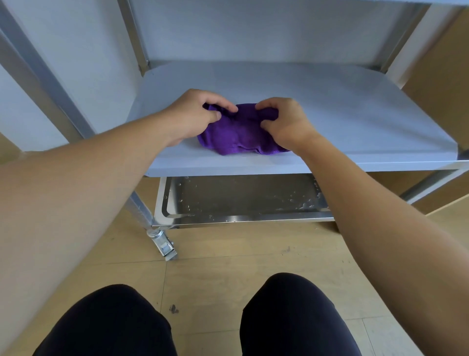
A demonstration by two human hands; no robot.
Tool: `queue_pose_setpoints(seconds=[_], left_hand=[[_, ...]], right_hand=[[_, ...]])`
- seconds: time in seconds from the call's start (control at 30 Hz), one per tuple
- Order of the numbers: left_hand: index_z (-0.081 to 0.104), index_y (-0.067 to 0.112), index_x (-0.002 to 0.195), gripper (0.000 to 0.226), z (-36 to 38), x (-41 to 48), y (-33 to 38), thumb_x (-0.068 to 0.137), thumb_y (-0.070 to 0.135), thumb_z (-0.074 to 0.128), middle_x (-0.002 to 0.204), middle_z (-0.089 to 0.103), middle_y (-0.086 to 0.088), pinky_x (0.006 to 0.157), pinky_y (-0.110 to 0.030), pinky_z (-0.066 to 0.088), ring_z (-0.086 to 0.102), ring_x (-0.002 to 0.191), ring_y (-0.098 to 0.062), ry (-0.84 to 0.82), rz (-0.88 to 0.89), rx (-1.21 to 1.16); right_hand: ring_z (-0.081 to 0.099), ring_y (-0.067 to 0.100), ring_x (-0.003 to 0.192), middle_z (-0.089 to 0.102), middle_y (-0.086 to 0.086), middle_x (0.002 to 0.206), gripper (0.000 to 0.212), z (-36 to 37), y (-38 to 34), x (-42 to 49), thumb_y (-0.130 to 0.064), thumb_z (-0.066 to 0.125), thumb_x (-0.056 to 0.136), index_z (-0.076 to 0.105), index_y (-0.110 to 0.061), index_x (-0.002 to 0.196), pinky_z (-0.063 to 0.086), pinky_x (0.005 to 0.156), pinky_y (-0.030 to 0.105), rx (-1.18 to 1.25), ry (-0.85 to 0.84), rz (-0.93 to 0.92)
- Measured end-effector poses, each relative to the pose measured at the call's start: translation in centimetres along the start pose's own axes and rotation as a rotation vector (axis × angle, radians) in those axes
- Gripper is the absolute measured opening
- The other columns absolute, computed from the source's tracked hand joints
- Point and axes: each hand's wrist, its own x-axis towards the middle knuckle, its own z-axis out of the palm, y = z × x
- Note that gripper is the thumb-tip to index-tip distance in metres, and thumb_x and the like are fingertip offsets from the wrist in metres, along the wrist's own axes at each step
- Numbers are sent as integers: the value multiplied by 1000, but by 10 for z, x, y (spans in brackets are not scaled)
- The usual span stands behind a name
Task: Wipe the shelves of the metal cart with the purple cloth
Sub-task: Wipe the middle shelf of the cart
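Pale wood-look floor (pixel 228 254) lies under the metal cart (pixel 142 208). On its middle shelf (pixel 330 114) the purple cloth (pixel 236 132) sits bunched, the left hand (pixel 195 114) and right hand (pixel 286 124) each pinching an edge. Likely regathering it; next, press flat and sweep. The bottom shelf (pixel 241 198) shows droplets.

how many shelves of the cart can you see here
3. The middle shelf holds the purple cloth, gripped by the left hand and right hand. The bottom shelf sits below, spotted with droplets. The top shelf barely shows at the frame's upper edge.
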Motion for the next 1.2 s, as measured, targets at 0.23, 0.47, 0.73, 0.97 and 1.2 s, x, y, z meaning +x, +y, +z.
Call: queue_pose_setpoints(seconds=[0.23,0.47,0.73,0.97,1.2], left_hand=[[52,24,137,70,-21,-7,0,75,11,81,125,57,11,96,-18,41,56,111,-6,-152,-65,87],[69,19,108,28,-22,-4,-14,82,30,74,110,63,-9,78,-26,43,60,96,-22,54,58,413],[63,19,114,27,-21,-4,-9,88,27,68,105,67,-4,76,-21,48,61,90,-15,142,125,166],[56,12,97,26,-18,0,-9,88,34,67,80,56,0,57,-24,38,51,71,-16,138,111,289],[54,10,102,29,-2,-2,-3,84,27,68,90,64,-12,73,-38,50,60,83,-29,323,182,239]], right_hand=[[52,14,104,52,-1,123,79,-17,4,3,-42,84,66,50,-17,133,44,87,25,-103,-102,3],[48,17,92,46,3,106,39,-20,10,7,-44,82,67,64,-19,89,40,76,26,-243,2,-105],[61,15,78,62,-6,88,32,-16,7,4,-23,78,75,59,-22,101,55,67,29,144,76,-111],[59,10,78,63,-7,88,27,-14,6,5,-28,77,76,64,-19,98,43,59,13,52,88,-95],[57,9,66,61,-2,84,29,-6,-7,-3,-32,75,75,57,-17,91,40,45,10,63,128,-33]])
